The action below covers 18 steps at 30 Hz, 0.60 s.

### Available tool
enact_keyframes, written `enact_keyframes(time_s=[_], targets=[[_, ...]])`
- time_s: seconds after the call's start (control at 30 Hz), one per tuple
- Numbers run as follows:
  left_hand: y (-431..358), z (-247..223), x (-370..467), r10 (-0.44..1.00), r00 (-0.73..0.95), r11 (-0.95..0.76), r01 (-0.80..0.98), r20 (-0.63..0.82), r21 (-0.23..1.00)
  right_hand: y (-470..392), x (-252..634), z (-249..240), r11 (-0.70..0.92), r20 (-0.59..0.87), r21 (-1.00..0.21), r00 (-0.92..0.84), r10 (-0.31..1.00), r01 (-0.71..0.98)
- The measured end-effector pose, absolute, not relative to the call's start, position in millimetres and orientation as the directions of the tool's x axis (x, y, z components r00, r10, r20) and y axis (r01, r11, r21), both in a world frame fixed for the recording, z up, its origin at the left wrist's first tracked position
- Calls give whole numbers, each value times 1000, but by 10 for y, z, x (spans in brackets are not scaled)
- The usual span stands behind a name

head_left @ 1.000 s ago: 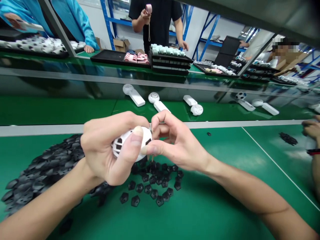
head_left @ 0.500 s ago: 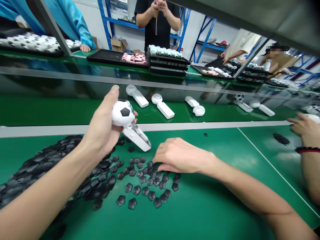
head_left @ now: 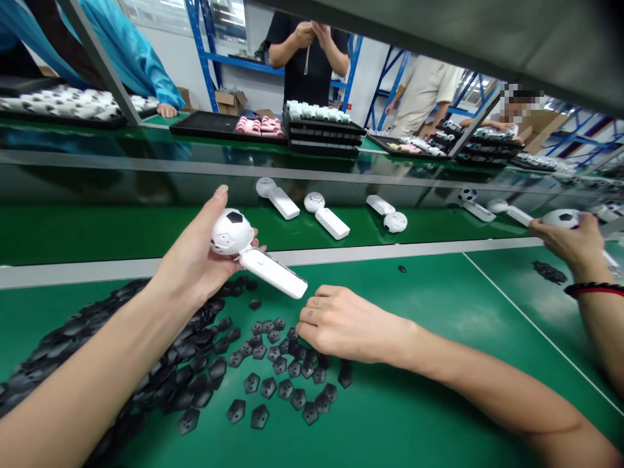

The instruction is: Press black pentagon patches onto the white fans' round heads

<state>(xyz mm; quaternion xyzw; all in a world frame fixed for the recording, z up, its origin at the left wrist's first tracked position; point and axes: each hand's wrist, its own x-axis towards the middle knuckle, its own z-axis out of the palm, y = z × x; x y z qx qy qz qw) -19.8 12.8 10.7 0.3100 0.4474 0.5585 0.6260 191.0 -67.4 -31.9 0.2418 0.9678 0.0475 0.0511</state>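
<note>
A white handheld fan (head_left: 273, 270) with a football-patterned round head is gripped in my left hand (head_left: 192, 263), thumb pointing up and fingers behind the head. One black pentagon shows on top of the head, while white pentagon areas show lower down. Its handle slants down to the right, close to my right hand (head_left: 344, 325). That hand is closed, fingers curled down over the loose black pentagon pieces (head_left: 260, 416) on the green table. Whatever its fingertips pinch is hidden. A dense heap of black pieces (head_left: 178, 374) lies beneath and beside my left forearm.
Several white fans (head_left: 331, 222) lie on the green strip behind the pale divider (head_left: 365, 252). At the right, a co-worker's hand (head_left: 575, 244) holds another football fan. Trays of parts (head_left: 322, 133) stand on the raised shelf, with people beyond.
My left hand has rolled the fan, so another side of its head and handle faces me. My right hand stays over the pieces, its fingers curled further under. The co-worker's fan has come into view.
</note>
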Motion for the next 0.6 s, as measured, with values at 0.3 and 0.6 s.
enact_keyframes(time_s=[0.3,0.6], targets=[[87,163,-253,940,19,316,-419,-340,851,-478,2265,90,585,140,-726,-753,642,363],[-210,48,71,876,134,474,-415,-463,777,-393,2088,-31,531,417,-817,-405,814,226]])
